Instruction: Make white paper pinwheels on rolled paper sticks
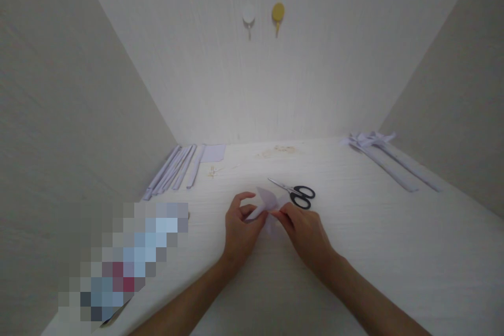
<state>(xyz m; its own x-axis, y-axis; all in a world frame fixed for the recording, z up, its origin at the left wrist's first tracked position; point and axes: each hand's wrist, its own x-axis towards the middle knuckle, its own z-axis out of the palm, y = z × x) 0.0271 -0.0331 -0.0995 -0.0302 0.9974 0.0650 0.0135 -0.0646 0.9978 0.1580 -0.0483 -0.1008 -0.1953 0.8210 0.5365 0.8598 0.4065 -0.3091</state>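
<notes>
My left hand (pixel 239 228) and my right hand (pixel 305 231) meet over the middle of the white table (pixel 394 252). Together they pinch a small folded piece of pale lilac paper (pixel 269 200), fingers closed on its lower edges. The paper fans upward between the two hands. A pair of black-handled scissors (pixel 296 192) lies flat on the table just beyond my right hand, partly behind the paper.
Several long folded lilac paper strips (pixel 173 170) lie at the back left beside a lilac sheet (pixel 213 153). More strips (pixel 388 160) lie at the back right. Two wall hooks, white (pixel 249 16) and yellow (pixel 277 13), hang on the back wall. A blurred patch (pixel 126 262) covers the near left.
</notes>
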